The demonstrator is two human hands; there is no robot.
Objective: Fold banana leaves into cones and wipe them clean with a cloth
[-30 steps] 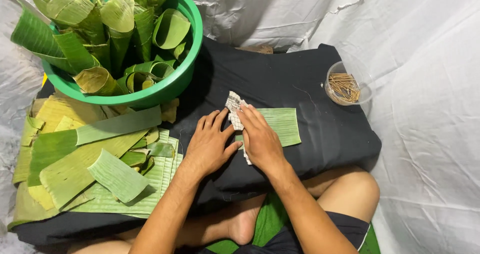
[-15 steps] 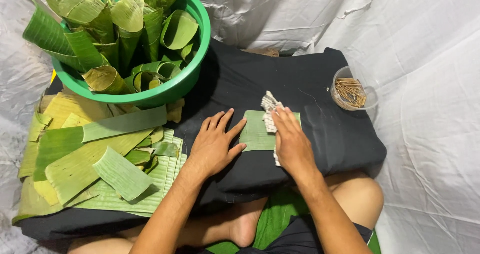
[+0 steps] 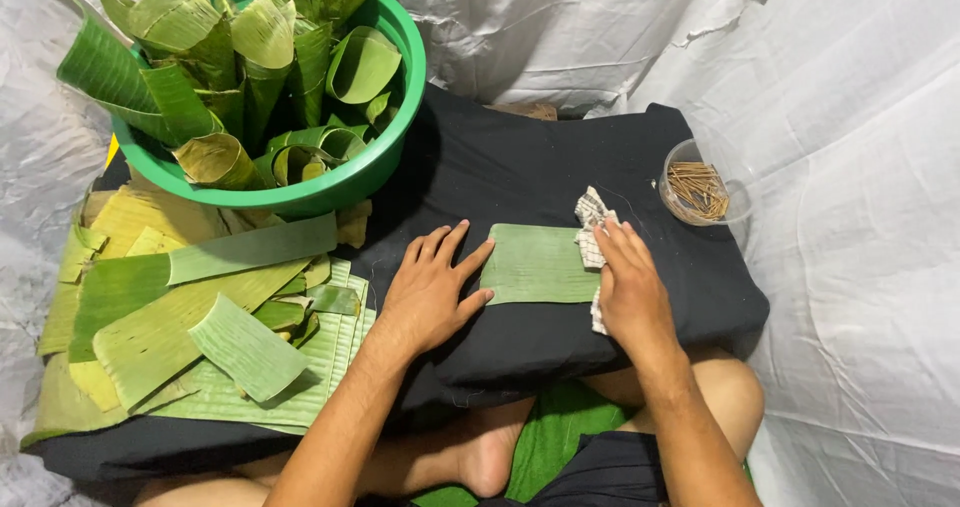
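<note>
A green rectangular piece of banana leaf (image 3: 538, 264) lies flat on a black cloth (image 3: 520, 167) over my lap. My left hand (image 3: 432, 289) rests flat with fingers spread, its fingertips on the leaf's left edge. My right hand (image 3: 629, 289) presses a checked white cloth (image 3: 590, 229) onto the leaf's right end; the cloth shows above and below the hand.
A green basin (image 3: 330, 189) at the upper left holds several rolled banana leaves (image 3: 240, 57). A pile of flat cut leaf pieces (image 3: 190, 307) lies at the left. A small clear bowl of thin sticks (image 3: 697, 189) stands at the right. White sheeting surrounds everything.
My right hand has slid the checked cloth rightward across the leaf piece, uncovering more of the leaf. My left hand has stayed flat at the leaf's left edge.
</note>
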